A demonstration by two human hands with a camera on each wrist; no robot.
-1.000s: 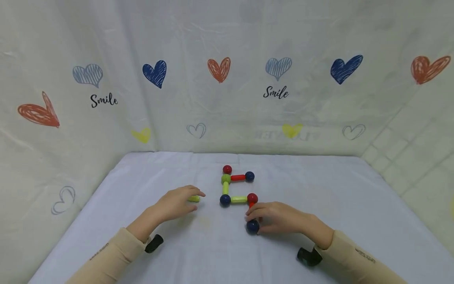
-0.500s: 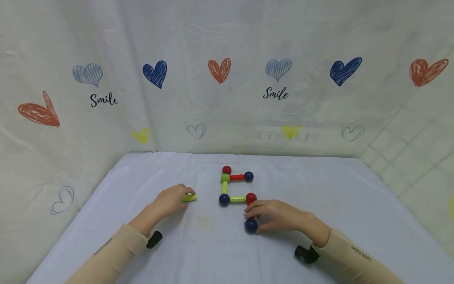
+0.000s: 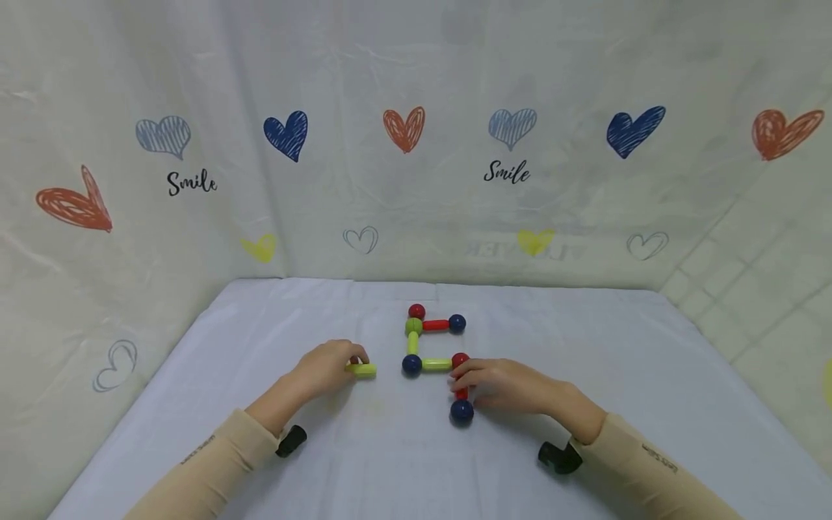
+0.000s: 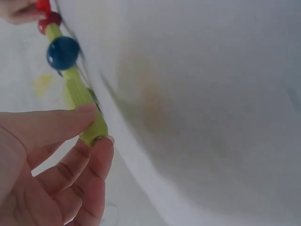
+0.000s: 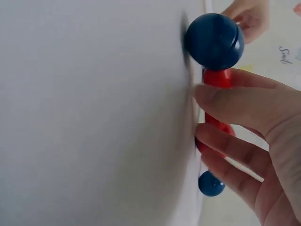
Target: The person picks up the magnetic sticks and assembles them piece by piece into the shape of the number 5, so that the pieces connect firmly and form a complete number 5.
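Between thumb and fingertips, my left hand [image 3: 328,370] pinches a yellow-green rod [image 4: 96,131], left of a joined ball-and-rod figure on the table. My right hand [image 3: 510,386] holds the figure's lower red rod [image 5: 217,78], its fingers reaching the red ball [image 3: 460,360] at the top of that rod. A dark blue ball [image 3: 462,412] caps the rod's near end. From the red ball, a yellow-green rod [image 3: 437,365] runs left to a blue corner ball [image 3: 412,365]. Above it come an upright yellow-green rod [image 3: 413,343] and a green ball [image 3: 414,327].
Atop the figure sits a red ball [image 3: 417,311]; a short red rod [image 3: 436,325] leads right to a blue ball [image 3: 458,323]. White cloth covers the table [image 3: 585,347]. Behind hangs a curtain [image 3: 442,209] printed with hearts. Each wrist carries a black camera mount [image 3: 560,458].
My left hand has gripped the yellow-green rod, drawn slightly left, then moved right with it. My right hand's fingers have shifted up slightly toward the red ball; the figure stays nearly in place.
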